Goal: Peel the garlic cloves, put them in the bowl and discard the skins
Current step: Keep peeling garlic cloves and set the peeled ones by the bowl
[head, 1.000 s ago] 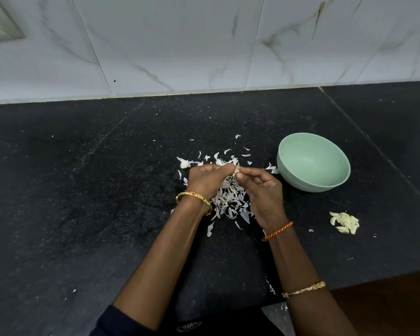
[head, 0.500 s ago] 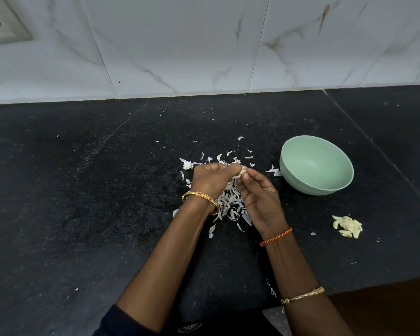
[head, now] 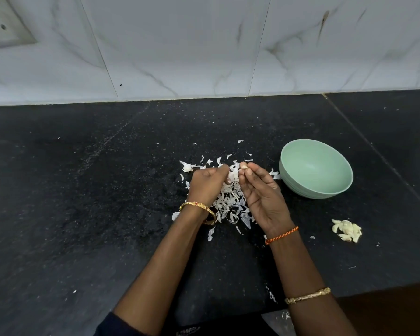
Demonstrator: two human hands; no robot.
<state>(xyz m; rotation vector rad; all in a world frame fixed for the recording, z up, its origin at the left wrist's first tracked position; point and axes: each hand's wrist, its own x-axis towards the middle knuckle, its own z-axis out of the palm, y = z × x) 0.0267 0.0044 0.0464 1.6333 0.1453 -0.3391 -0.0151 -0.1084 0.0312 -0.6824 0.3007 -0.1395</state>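
- In the middle of the black desk (head: pixel 83 214), both hands work over a heap of white garlic skins (head: pixel 230 202)
- The right hand (head: pixel 262 190) pinches a small garlic clove (head: pixel 243 166) between its thumb and fingertips, the palm turned up and to the left; the other fingers are curled loosely
- The left hand (head: pixel 207 183) is curled, back upward, and its fingertips grip a white piece just beside the clove; I cannot tell if this piece is skin only or part of a clove
- The two hands are very close at the fingertips, above the far part of the skin heap
- More loose skins lie scattered around the heap, mostly toward the back edge of the desk
- A pale green bowl (head: pixel 344 187) stands to the right of the hands, near them but not touching; what shows of its inside has no cloves in it
- A small group of peeled cloves (head: pixel 347 230) lies on the desk in front of the bowl, toward the front right corner
- The left wrist carries a gold bangle (head: pixel 197 206); the right wrist carries an orange thread (head: pixel 281 235), and one more gold bangle (head: pixel 308 295) sits lower on the right forearm
- A white marble-pattern wall (head: pixel 204 44) rises behind the back edge of the desk
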